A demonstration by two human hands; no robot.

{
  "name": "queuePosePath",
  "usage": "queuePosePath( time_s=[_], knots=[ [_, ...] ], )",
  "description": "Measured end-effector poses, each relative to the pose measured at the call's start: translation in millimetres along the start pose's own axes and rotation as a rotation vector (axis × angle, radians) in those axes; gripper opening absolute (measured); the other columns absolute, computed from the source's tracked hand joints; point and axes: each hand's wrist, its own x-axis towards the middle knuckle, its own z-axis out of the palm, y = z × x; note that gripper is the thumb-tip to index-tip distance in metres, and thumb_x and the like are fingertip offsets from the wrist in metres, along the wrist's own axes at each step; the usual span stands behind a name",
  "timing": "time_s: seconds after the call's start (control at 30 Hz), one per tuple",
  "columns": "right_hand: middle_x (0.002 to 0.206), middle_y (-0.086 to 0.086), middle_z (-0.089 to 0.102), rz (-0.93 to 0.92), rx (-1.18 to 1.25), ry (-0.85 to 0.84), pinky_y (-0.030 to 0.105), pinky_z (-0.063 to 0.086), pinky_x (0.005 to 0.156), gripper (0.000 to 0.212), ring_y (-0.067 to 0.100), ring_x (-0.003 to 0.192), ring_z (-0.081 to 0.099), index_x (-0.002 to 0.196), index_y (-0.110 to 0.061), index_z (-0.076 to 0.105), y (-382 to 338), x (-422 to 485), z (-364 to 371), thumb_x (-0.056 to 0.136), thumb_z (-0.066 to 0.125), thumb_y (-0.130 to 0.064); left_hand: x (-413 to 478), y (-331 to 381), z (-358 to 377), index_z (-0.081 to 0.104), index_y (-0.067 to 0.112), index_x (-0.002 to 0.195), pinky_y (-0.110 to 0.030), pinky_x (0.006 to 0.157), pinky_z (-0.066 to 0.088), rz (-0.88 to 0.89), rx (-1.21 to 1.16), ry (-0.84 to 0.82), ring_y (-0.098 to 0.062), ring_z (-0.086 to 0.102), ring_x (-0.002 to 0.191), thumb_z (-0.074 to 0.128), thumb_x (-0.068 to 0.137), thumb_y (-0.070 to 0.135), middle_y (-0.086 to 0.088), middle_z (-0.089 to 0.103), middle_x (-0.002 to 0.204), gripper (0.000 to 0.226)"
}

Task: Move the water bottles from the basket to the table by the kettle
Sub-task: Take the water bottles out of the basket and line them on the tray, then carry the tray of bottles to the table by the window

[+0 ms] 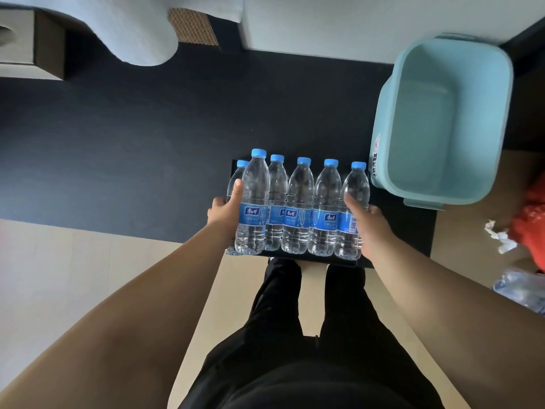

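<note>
Several clear water bottles [298, 208] with blue caps and blue labels stand upright in a row on a black tray [330, 262], on the dark table [132, 149]. My left hand [225, 212] grips the bottle [253, 199] second from the left end, which reaches higher than its neighbours; my thumb lies along its left side. My right hand [367, 227] grips the bottle [354, 202] at the right end, thumb on its front. The teal plastic basket [383, 137] stands just right of the row, with nothing inside.
At the table's back left are a pale rounded object [141, 36], a woven mat [193, 28] and a tissue box [29, 39]. A wall runs behind. On the floor at right lie a red bag [530, 219], crumpled paper [501, 237] and plastic wrap [522, 287].
</note>
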Motion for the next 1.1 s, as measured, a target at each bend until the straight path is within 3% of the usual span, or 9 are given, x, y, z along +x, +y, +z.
queuePosePath(
  time_s=[0.13, 0.27, 0.47, 0.57, 0.67, 0.77, 0.9, 1.0, 1.1],
  knots=[
    [0.122, 0.001, 0.060, -0.029, -0.009, 0.024, 0.046, 0.043, 0.081, 0.125, 0.022, 0.102, 0.058, 0.149, -0.031, 0.036, 2.1, -2.6, 0.9, 0.047, 0.079, -0.089, -1.8, -1.0, -6.9, 0.051, 0.018, 0.142, -0.052, 0.096, 0.056, 0.048, 0.044, -0.027, -0.027, 0.067, 0.109, 0.034, 0.049, 0.108, -0.008, 0.065, 0.125, 0.130],
    [0.121, 0.002, 0.061, -0.060, 0.009, -0.007, 0.035, 0.042, 0.066, 0.111, 0.019, 0.101, 0.060, 0.150, -0.028, 0.035, 5.4, -7.6, 4.8, 0.062, 0.082, -0.078, -10.1, -6.1, -8.2, 0.052, 0.022, 0.138, -0.053, 0.097, 0.058, 0.054, -0.032, -0.036, -0.025, 0.072, 0.102, 0.038, 0.045, 0.108, -0.005, 0.069, 0.116, 0.128],
    [0.119, 0.000, 0.062, -0.131, 0.027, -0.016, 0.035, 0.041, 0.073, 0.099, 0.014, 0.101, 0.059, 0.146, -0.026, 0.038, -4.7, -12.6, 8.9, 0.070, 0.083, -0.071, -18.3, -12.7, -12.9, 0.038, 0.019, 0.154, -0.056, 0.102, 0.055, 0.102, -0.109, -0.041, -0.028, 0.068, 0.114, 0.044, 0.061, 0.101, -0.010, 0.064, 0.132, 0.124],
    [0.116, -0.004, 0.063, -0.167, 0.032, -0.021, 0.033, 0.041, 0.070, 0.092, 0.013, 0.101, 0.060, 0.140, -0.028, 0.041, -9.7, -22.9, 11.0, 0.070, 0.084, -0.069, -25.0, -12.1, -20.8, 0.041, 0.018, 0.150, -0.055, 0.101, 0.056, 0.136, -0.125, -0.028, -0.027, 0.068, 0.112, 0.046, 0.075, 0.094, -0.009, 0.064, 0.129, 0.107],
    [0.116, -0.005, 0.063, -0.212, 0.024, -0.026, 0.036, 0.046, 0.078, 0.089, 0.014, 0.103, 0.061, 0.135, -0.030, 0.040, -17.7, -38.8, 11.8, 0.069, 0.084, -0.070, -39.0, -7.8, -32.5, 0.046, 0.018, 0.143, -0.052, 0.098, 0.058, 0.177, -0.123, 0.000, -0.025, 0.070, 0.108, 0.047, 0.082, 0.090, -0.008, 0.067, 0.122, 0.094],
    [0.113, -0.012, 0.059, -0.272, -0.008, -0.036, 0.035, 0.044, 0.079, 0.095, 0.009, 0.101, 0.058, 0.138, -0.030, 0.039, -29.6, -60.4, 10.2, 0.066, 0.085, -0.071, -60.7, -0.5, -50.1, 0.052, 0.016, 0.134, -0.045, 0.089, 0.059, 0.222, -0.106, 0.027, -0.022, 0.072, 0.103, 0.046, 0.078, 0.094, -0.007, 0.069, 0.116, 0.096],
    [0.120, -0.011, 0.045, -0.398, -0.115, -0.014, 0.040, 0.038, 0.088, 0.108, 0.014, 0.101, 0.050, 0.151, -0.029, 0.030, -49.9, -93.8, 5.2, 0.068, 0.083, -0.074, -95.3, 5.2, -75.1, 0.057, 0.011, 0.127, -0.053, 0.098, 0.057, 0.277, -0.117, 0.056, -0.026, 0.072, 0.103, 0.041, 0.061, 0.101, -0.011, 0.072, 0.113, 0.112],
    [0.122, -0.009, 0.043, -0.493, -0.201, 0.017, 0.037, 0.039, 0.085, 0.111, 0.014, 0.097, 0.051, 0.152, -0.027, 0.029, -69.3, -122.0, 2.2, 0.067, 0.078, -0.080, -117.8, 7.2, -92.7, 0.058, 0.009, 0.127, -0.052, 0.097, 0.057, 0.316, -0.135, 0.075, -0.026, 0.072, 0.102, 0.041, 0.080, 0.093, -0.012, 0.072, 0.112, 0.098],
    [0.132, -0.005, 0.050, -0.585, -0.266, 0.055, 0.037, 0.041, 0.086, 0.113, 0.020, 0.108, 0.054, 0.149, -0.025, 0.033, -87.9, -148.1, -0.5, 0.063, 0.074, -0.086, -135.1, 11.6, -111.2, 0.064, 0.008, 0.123, -0.050, 0.094, 0.059, 0.352, -0.119, 0.082, -0.027, 0.074, 0.098, 0.037, 0.089, 0.087, -0.013, 0.075, 0.108, 0.090]
  ],
)
